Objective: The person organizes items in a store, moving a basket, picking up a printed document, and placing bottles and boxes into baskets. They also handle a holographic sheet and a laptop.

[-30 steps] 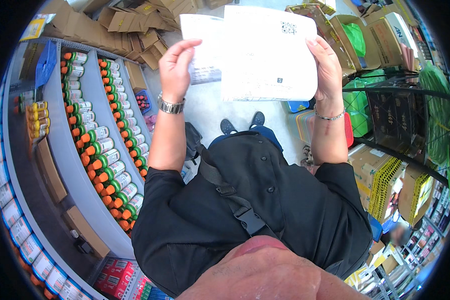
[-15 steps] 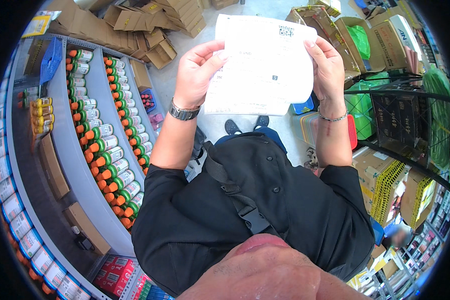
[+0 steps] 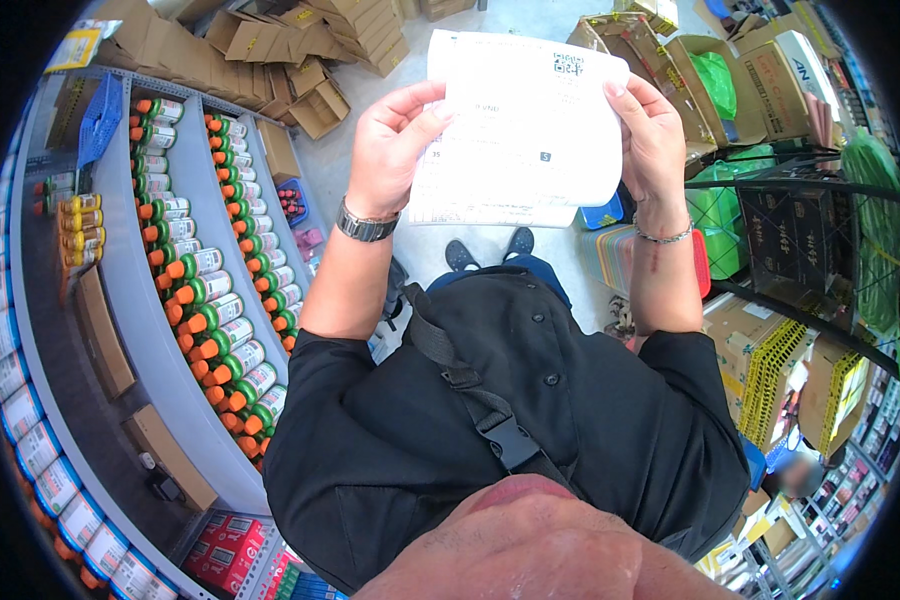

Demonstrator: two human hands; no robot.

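Both my hands hold up a small stack of white printed paper sheets (image 3: 520,130) in front of me. My left hand (image 3: 395,145) pinches the sheets at their left edge, thumb over the front. At the upper right edge, my right hand (image 3: 650,130) grips them between thumb and fingers. A square code and lines of print show on the top sheet, whose lower right corner curls. The edge of another sheet shows below it. A metal watch is on my left wrist, a chain bracelet on my right.
To the left, grey shelves (image 3: 185,400) hold rows of green bottles (image 3: 210,288) with orange caps. Flattened cardboard boxes (image 3: 270,45) lie ahead on the floor. At right are open cartons (image 3: 695,85), a black mesh rack (image 3: 800,185) and green plastic wrap (image 3: 875,200).
The sheets and both hands have shifted very slightly left in the picture. My grip on the paper looks the same.
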